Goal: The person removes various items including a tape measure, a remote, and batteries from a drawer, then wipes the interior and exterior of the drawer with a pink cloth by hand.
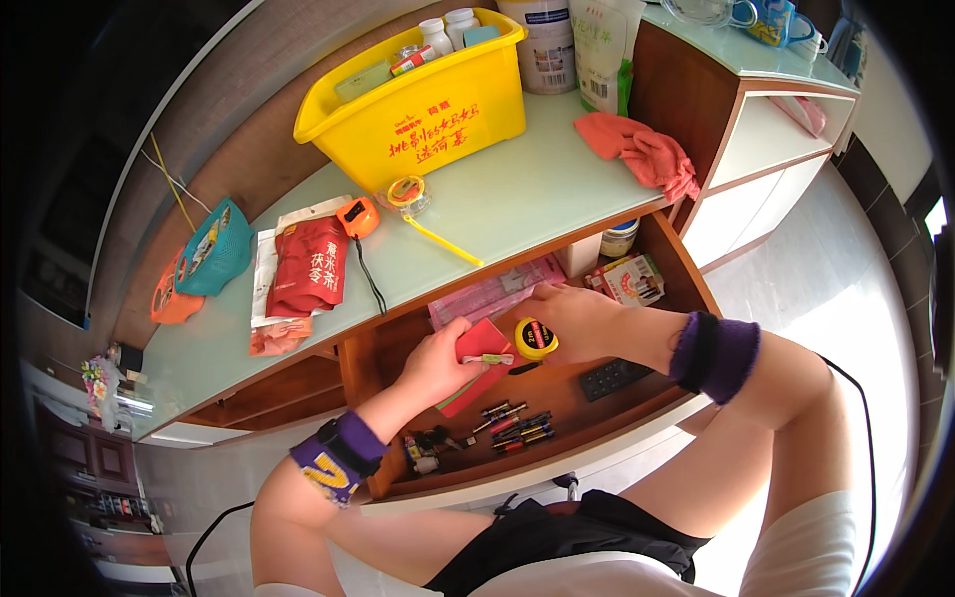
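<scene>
My left hand (440, 358) grips a red packet (481, 339) with its thumb on top. A small white and green strip-like item (489, 359) lies across the packet under the thumb. Below it, a red piece with a green edge (470, 392) slants into the open wooden drawer (548, 466). My right hand (571, 321) reaches into the drawer, fingers curled beside a pink package (496, 291). Against its thumb side is a yellow tape measure (536, 338). Whether that hand grips the tape measure is unclear, since its fingertips are hidden.
Batteries (522, 427), keys (444, 439), a black remote (613, 379), a box (630, 280) and a jar (619, 237) lie in the drawer. On the glass top stand a yellow bin (418, 112), red pouch (307, 265), orange device (358, 218), tape roll (406, 195) and coral cloth (642, 153).
</scene>
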A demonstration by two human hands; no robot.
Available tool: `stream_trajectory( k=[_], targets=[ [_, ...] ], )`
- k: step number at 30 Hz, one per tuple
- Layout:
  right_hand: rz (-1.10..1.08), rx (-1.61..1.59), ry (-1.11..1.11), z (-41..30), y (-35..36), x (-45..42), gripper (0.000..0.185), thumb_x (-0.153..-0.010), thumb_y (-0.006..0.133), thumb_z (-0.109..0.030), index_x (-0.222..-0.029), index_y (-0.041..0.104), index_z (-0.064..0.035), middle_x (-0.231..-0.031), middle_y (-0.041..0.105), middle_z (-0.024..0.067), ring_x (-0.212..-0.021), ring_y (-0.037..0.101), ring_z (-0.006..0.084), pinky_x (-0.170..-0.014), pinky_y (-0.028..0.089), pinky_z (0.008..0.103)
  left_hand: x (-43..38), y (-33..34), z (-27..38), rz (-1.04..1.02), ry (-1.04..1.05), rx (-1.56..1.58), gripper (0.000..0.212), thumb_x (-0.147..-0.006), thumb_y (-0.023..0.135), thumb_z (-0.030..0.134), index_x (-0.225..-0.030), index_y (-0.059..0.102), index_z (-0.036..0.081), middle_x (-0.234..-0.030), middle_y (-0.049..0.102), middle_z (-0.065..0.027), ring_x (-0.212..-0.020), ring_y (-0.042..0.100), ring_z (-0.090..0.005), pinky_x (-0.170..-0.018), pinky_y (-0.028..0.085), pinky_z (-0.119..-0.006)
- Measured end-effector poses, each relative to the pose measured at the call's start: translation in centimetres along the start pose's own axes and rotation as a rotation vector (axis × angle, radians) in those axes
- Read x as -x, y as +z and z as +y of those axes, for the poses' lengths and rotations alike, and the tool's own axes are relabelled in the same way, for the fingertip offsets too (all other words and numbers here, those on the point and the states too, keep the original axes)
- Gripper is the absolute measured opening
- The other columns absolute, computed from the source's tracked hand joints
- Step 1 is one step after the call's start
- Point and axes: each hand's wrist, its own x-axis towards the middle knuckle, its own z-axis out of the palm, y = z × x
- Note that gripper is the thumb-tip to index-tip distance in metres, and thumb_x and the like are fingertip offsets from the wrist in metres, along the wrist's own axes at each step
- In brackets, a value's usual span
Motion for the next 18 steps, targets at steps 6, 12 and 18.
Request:
stream_trajectory(
  k=[6, 12, 18],
  targets=[
    [0.278, -0.044, -0.162, -1.5, -3.3, 1.5, 0.062, -0.065, 0.076, -0.019, -0.122, 0.054, -0.0094, -0.113, 0.055, 0.0139, -0.108, 0.055, 0.0321, -0.093, 0.047, 0.0380, 1.6, -7.0, 1.6, 0.159, 0.116, 0.270, 0.031, -0.078, 0.069, 0.007, -0.104, 0.053, 0.001, -0.094, 0.065, -0.0074, -0.086, 0.062, -0.0142, -0.078, 0.049, -0.028],
    [0.448, -0.162, -0.092, -2.0, -5.0, -0.8, 0.061, -0.066, 0.074, -0.014, -0.123, 0.054, -0.0075, -0.115, 0.055, 0.0154, -0.110, 0.054, 0.0322, -0.095, 0.046, 0.0375, -1.4, -11.2, 1.8, 0.279, -0.225, 0.647, 0.028, -0.086, 0.060, 0.003, -0.113, 0.052, -0.002, -0.103, 0.065, -0.0107, -0.090, 0.065, -0.0176, -0.079, 0.054, -0.032],
    [0.515, -0.085, 0.030, -1.7, -6.4, -5.1, 0.060, -0.067, 0.072, -0.014, -0.124, 0.054, -0.0083, -0.115, 0.055, 0.0131, -0.110, 0.052, 0.0320, -0.095, 0.045, 0.0370, -5.2, -11.6, -0.4, 0.279, -0.393, 0.653, 0.029, -0.085, 0.057, 0.000, -0.114, 0.055, -0.004, -0.101, 0.065, -0.0131, -0.086, 0.067, -0.0211, -0.075, 0.055, -0.034]
  ],
)
